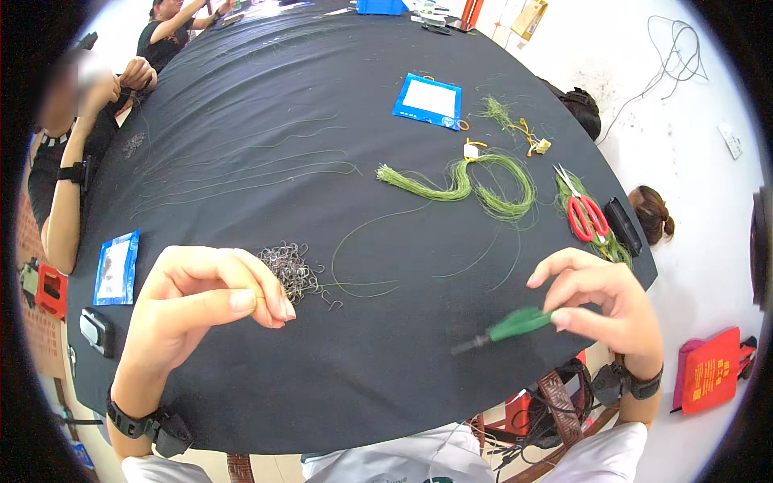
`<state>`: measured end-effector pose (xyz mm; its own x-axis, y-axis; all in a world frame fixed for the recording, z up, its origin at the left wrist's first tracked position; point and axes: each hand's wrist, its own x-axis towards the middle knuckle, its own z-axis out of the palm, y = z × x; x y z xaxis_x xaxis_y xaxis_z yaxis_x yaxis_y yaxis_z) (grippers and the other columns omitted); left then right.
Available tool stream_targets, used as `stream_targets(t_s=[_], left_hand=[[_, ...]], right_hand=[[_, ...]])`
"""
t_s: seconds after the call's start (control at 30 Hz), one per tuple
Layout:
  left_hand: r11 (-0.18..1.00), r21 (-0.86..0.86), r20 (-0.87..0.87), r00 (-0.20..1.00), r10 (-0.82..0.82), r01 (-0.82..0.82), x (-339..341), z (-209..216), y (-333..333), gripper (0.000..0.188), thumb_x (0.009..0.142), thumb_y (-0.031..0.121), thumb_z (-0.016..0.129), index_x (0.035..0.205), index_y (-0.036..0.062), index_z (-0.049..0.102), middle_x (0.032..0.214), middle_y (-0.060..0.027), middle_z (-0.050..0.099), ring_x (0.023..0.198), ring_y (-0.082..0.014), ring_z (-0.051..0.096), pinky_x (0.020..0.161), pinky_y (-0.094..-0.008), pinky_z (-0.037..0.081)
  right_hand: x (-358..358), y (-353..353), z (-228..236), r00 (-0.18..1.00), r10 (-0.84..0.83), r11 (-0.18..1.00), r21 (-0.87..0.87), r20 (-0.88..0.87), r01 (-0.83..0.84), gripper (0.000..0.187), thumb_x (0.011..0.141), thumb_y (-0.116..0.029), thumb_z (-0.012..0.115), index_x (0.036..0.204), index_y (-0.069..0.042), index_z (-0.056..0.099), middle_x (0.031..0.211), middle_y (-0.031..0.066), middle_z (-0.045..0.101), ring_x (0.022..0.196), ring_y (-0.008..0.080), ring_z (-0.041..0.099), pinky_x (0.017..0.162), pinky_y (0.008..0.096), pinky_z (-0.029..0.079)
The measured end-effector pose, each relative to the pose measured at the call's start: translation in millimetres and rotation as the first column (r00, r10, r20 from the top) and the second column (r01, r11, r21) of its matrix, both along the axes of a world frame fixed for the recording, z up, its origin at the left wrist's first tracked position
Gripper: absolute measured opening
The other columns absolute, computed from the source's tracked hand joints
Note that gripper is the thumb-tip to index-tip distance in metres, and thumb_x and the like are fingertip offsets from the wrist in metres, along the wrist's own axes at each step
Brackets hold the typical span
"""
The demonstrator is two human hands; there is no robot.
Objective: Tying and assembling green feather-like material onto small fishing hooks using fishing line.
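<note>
My left hand [213, 294] is closed in a pinch beside a pile of small dark fish hooks [290, 270]. A thin green line [358, 284] appears to lead from its fingertips across the cloth; whether a hook is pinched too is hidden. On the right, my right hand [604, 302] grips the end of a green-handled tool [515, 324] between thumb and fingers. The tool has a dark, narrow tip pointing left and is blurred by motion. Beyond my hands lies a bundle of green line [439, 189], tied with a yellow tie and a white tag.
Red-handled scissors [588, 217] lie on more green line, beside a black case [622, 227]. Blue-and-white packets [429, 101] [117, 268] and a small black device [97, 332] rest on the black tablecloth [338, 386]. Loose strands spread across the far left, where two people sit.
</note>
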<state>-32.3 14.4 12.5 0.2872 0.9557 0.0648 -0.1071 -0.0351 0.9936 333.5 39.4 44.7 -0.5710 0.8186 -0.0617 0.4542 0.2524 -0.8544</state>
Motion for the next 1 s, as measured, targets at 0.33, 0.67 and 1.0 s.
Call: stream_targets(t_s=[0.33, 0.67, 1.0], left_hand=[[0.997, -0.029, 0.058, 0.995, -0.075, 0.077, -8.6, -3.0, 0.2, 0.011, 0.082, 0.004, 0.057, 0.075, -0.0006, 0.064, 0.083, -0.0181, 0.064, 0.081, -0.0250, 0.063, 0.074, -0.0332, 0.051], [0.996, -0.023, 0.010, 0.996, -0.086, 0.086, -4.5, 2.1, 0.7, 0.014, 0.082, 0.006, 0.057, 0.075, -0.0026, 0.065, 0.084, -0.0174, 0.066, 0.082, -0.0232, 0.063, 0.075, -0.0317, 0.050], [0.968, 0.248, -0.417, 0.898, 0.141, -0.037, 13.0, 16.1, 2.0, 0.012, 0.081, 0.009, 0.062, 0.075, 0.0001, 0.067, 0.104, -0.0142, 0.059, 0.074, -0.0134, 0.055, 0.065, -0.0237, 0.045]], right_hand=[[60.2, 73.5, 15.7, 0.833, -0.421, 0.874, 0.087, -0.360, 0.479, 0.025, 0.089, -0.020, 0.056, 0.099, 0.003, 0.060, 0.089, 0.0069, 0.061, 0.071, 0.0108, 0.058, 0.061, 0.0228, 0.051], [128.3, 128.3, -35.1, 0.555, -0.781, 0.547, 0.742, 0.286, 0.388, 0.019, 0.075, -0.016, 0.069, 0.083, 0.001, 0.063, 0.078, 0.0131, 0.064, 0.071, 0.0211, 0.061, 0.069, 0.0327, 0.048], [-77.7, 72.7, -4.3, 0.981, 0.018, 0.950, 0.310, -0.192, 0.043, 0.030, 0.086, -0.016, 0.062, 0.112, -0.001, 0.058, 0.098, 0.0062, 0.064, 0.073, 0.0056, 0.055, 0.061, 0.0190, 0.045]])
